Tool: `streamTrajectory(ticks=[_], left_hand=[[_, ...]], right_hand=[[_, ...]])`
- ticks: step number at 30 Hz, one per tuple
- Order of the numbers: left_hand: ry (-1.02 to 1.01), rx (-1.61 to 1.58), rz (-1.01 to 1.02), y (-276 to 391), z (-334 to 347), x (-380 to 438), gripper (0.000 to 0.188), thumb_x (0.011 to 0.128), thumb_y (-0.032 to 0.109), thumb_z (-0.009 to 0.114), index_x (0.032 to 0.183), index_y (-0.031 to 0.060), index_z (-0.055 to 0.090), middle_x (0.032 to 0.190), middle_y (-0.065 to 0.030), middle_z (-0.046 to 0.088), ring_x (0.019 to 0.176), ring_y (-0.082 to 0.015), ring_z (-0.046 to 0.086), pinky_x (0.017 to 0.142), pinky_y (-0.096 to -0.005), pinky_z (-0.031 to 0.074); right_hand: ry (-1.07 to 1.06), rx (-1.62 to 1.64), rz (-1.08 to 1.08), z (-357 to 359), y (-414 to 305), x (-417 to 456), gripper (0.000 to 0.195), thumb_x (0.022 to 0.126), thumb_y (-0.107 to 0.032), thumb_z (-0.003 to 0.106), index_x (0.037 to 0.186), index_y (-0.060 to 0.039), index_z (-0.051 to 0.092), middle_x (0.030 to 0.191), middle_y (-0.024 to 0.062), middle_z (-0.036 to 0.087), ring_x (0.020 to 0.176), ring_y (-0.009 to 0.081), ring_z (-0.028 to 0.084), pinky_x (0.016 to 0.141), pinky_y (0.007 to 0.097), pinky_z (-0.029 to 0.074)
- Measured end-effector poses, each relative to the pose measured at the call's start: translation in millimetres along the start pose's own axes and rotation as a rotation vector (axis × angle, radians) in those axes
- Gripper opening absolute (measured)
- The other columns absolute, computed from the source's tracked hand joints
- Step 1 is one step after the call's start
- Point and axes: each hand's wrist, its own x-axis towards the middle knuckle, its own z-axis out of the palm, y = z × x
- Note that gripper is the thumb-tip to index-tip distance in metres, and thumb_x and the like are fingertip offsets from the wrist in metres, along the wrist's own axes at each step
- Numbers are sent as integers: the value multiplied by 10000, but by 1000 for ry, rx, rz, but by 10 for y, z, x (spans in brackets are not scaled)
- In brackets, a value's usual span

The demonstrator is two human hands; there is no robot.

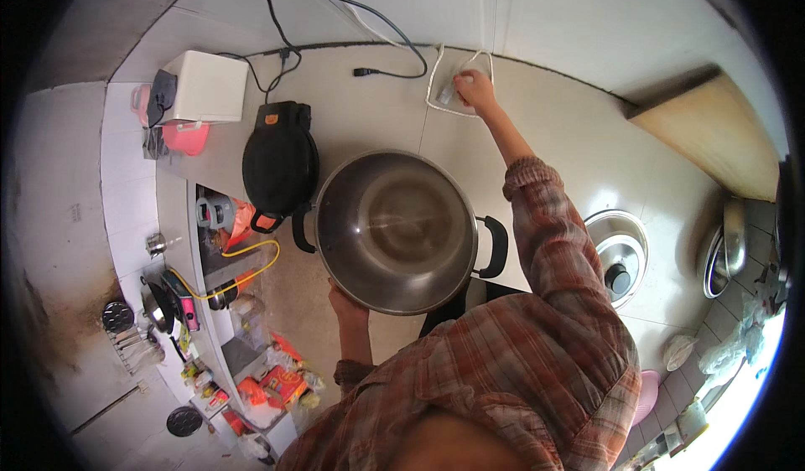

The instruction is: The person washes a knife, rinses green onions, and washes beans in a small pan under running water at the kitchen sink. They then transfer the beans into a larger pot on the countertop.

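Note:
A wide stainless-steel pot (402, 219) with two black side handles lies before me, its open mouth facing up. My left hand (349, 311) is at the pot's near-left side, with its fingers hidden behind the pot wall. Farther off, over the pale countertop (377, 113), my right hand (476, 92) is closed on a small whitish, translucent item (446, 94) that I cannot name exactly. A loop of white cord (434, 87) lies around that hand.
Left of the pot stands a black electric griddle (280, 160), beside a white box (210, 87). A black power cable (390, 74) ends near the wall. At right are a steel basin with a lid (619, 257) and a leaning wooden board (710, 131). A yellow hose (277, 257) curves at left.

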Motion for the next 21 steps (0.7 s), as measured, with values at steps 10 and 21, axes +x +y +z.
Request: streamTrajectory(ticks=[10,21], left_hand=[[-20,53,14,-92,122,-262,482,1012,265,297,1369,-25,443,1353,-184,523,1205,-339,536,1045,-447,436],[60,22,-18,-43,202,-306,485,999,262,313,1361,-31,451,1358,-191,519,1216,-353,528,1052,-476,427]], right_hand=[[-433,-234,-299,279,-121,-534,230,763,-308,722,848,-95,738,761,87,704,728,216,679,672,350,530],[-669,32,61,334,-9,-814,60,825,-91,676,866,-60,708,683,51,680,563,118,645,533,261,527]])
